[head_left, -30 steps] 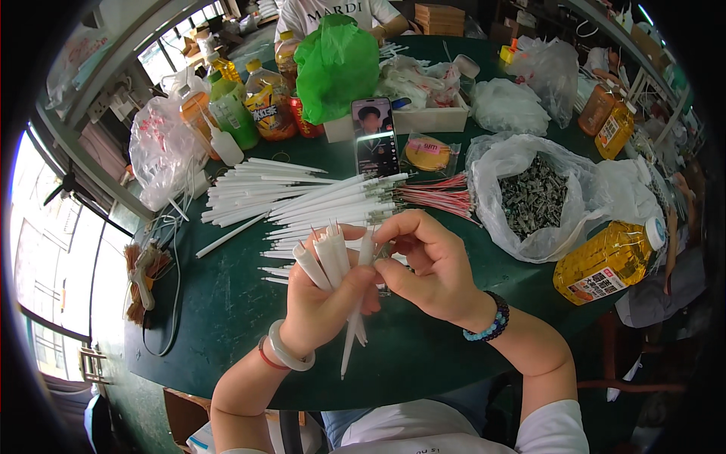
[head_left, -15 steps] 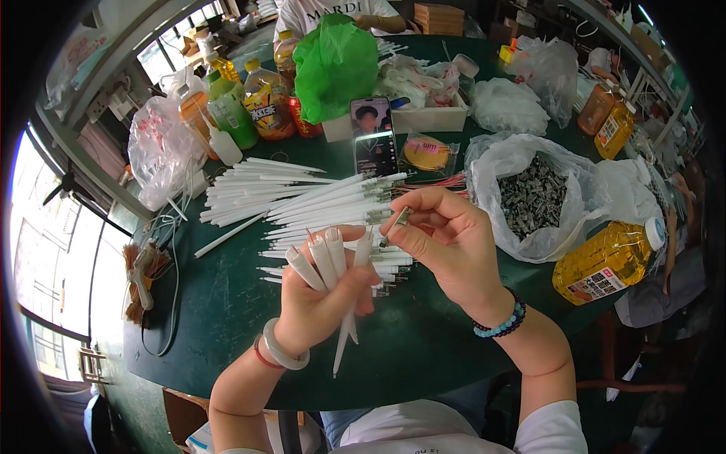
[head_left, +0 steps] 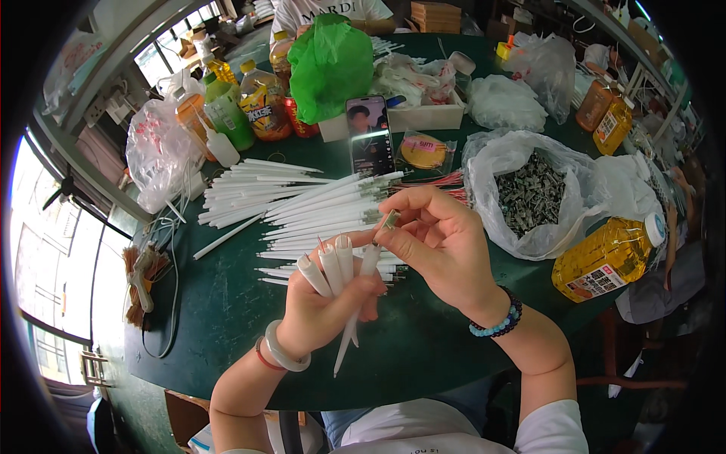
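Several white tapered plastic tubes [head_left: 314, 275] are fanned out in my left hand [head_left: 327, 309], their wide hollow ends up and narrow tips down. Thin reddish wires stick out of some of these ends. Between thumb and fingertips my right hand [head_left: 445, 253] pinches a small metal-and-green electronic part [head_left: 389, 220], right at the open top of the rightmost tube; whether it has entered the tube I cannot tell. Just beyond both hands lies a pile of white tapered tubes [head_left: 318, 215], many with small metallic pieces at their right ends.
A clear plastic bag [head_left: 478, 175] full of small dark metallic parts [head_left: 531, 194] stands to the right, beside a bottle of yellow liquid [head_left: 605, 261]. A propped phone [head_left: 370, 136], green bag [head_left: 330, 72] and drink bottles [head_left: 265, 102] line the back. A brush [head_left: 140, 284] lies left.
My right hand has shifted slightly left and brought the small part to the tube's top. The left hand has tilted a little, moving the tube ends rightward and down.
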`<action>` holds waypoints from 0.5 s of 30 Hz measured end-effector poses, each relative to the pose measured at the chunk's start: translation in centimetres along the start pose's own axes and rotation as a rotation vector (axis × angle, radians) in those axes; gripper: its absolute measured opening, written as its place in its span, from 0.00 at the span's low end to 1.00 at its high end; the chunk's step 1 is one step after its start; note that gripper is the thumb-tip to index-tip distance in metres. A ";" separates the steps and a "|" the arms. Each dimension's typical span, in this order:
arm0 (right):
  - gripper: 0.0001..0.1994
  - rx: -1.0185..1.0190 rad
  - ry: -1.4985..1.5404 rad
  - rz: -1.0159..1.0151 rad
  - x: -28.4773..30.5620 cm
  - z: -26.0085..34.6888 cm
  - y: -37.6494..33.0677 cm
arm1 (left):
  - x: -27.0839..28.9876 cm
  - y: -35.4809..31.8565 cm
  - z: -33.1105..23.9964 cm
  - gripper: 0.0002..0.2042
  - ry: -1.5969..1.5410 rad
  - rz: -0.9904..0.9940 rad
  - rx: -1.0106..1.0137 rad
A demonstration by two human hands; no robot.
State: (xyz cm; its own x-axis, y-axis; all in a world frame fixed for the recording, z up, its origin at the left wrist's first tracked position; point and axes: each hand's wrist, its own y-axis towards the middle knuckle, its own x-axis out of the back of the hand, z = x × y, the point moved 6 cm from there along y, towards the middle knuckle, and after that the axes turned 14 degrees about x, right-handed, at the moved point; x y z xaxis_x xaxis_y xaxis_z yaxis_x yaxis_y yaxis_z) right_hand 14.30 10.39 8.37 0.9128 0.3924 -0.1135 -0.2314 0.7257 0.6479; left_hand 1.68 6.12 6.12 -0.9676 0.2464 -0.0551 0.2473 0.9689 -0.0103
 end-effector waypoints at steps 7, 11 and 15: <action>0.11 -0.132 0.130 0.061 0.0 -0.5 0.1 | 0.2 0.1 0.2 0.21 0.032 0.017 0.015; 0.12 -0.189 0.220 0.050 -0.2 -0.5 0.1 | 0.3 0.0 0.1 0.21 0.027 0.047 0.013; 0.12 -0.160 0.127 0.052 0.0 0.0 0.1 | 0.3 0.1 0.0 0.21 0.016 0.056 0.004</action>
State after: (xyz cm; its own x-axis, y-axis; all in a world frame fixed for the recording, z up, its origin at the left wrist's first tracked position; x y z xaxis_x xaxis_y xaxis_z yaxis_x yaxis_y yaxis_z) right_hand 14.24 10.46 8.49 0.8508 0.4925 -0.1831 -0.3373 0.7791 0.5284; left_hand 1.42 6.28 6.08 -0.9528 0.3010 -0.0398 0.3016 0.9533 -0.0120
